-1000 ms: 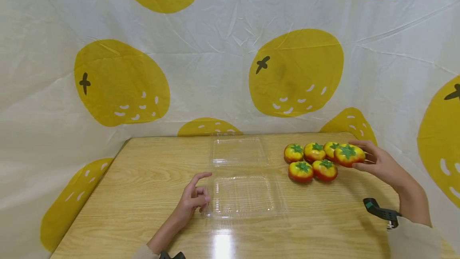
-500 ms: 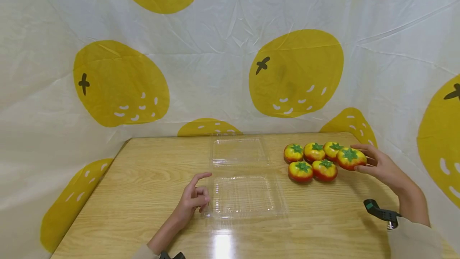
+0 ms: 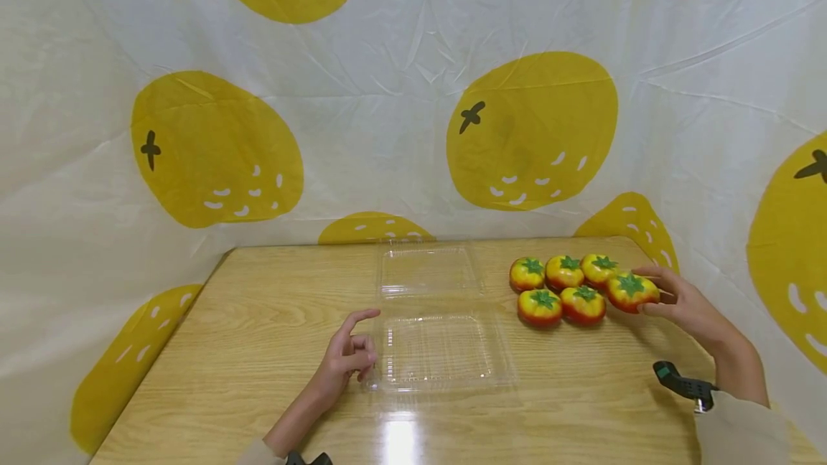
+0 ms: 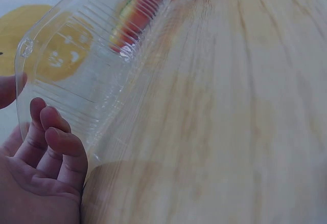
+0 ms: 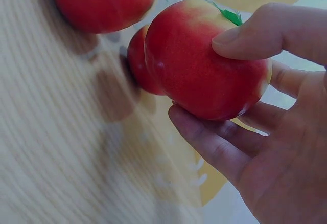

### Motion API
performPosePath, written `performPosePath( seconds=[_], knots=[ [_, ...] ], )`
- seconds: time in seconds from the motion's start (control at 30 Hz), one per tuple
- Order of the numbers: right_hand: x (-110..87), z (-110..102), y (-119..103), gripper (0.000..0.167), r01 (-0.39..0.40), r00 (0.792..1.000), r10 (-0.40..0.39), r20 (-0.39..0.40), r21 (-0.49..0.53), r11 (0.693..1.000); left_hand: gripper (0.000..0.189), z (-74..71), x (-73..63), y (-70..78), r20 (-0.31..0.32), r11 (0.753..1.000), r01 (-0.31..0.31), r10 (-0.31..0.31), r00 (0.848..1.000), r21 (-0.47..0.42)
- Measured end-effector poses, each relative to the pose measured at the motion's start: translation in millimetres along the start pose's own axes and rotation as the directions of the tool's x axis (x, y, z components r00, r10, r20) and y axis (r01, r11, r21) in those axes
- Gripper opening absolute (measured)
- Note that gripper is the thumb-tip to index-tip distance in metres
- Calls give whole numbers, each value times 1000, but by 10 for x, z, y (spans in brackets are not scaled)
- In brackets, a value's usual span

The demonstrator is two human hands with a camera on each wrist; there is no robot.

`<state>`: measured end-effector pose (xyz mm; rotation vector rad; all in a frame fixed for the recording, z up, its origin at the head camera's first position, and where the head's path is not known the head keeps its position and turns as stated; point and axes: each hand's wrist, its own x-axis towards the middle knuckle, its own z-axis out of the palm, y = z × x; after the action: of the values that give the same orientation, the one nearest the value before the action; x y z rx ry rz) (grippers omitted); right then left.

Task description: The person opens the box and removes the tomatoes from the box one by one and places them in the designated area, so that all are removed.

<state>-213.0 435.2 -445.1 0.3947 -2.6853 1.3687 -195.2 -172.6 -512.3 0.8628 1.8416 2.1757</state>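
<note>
My right hand (image 3: 688,307) holds a red-and-yellow tomato (image 3: 632,291) with a green star-shaped leaf top, at the right end of the other tomatoes. In the right wrist view, the thumb lies over the side of the tomato (image 5: 204,65) and the fingers curl beneath it, low over the wood. Several matching tomatoes (image 3: 541,307) sit in two rows to its left. My left hand (image 3: 339,361) rests by the left edge of a clear plastic clamshell container (image 3: 446,384), index finger extended. The left wrist view shows a fingertip at the container's rim (image 4: 20,65) and the other fingers loosely curled.
The container lies unfolded on the wooden table (image 3: 258,336), its second half (image 3: 426,271) toward the back. A white cloth (image 3: 375,142) with yellow fruit prints hangs behind the table and at both sides. Wrist camera mounts (image 3: 685,382) sit on both forearms.
My right hand has lowered the tomato and shifted it slightly to the right, bringing it closer to the table. My left hand and the container have stayed in place.
</note>
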Motion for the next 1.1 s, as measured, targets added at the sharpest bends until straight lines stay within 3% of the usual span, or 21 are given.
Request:
performPosePath(
  seconds=[0.37,0.7,0.8,1.1],
  knots=[
    [15,14,55,54,-99,994,102,28,-91,991,63,5,0,1,-3,1000,1,-1,1000,-4],
    [4,53,148,50,-93,995,95,11,-88,992,63,4,5,8,2,1000,-3,3,1000,-4],
    [5,67,155,50,-122,992,125,18,-102,987,65,7,4,8,2,1000,-4,4,1000,-5],
    [6,75,141,61,-192,978,201,59,-132,973,64,7,3,5,-2,1000,3,-3,1000,1]
  ],
)
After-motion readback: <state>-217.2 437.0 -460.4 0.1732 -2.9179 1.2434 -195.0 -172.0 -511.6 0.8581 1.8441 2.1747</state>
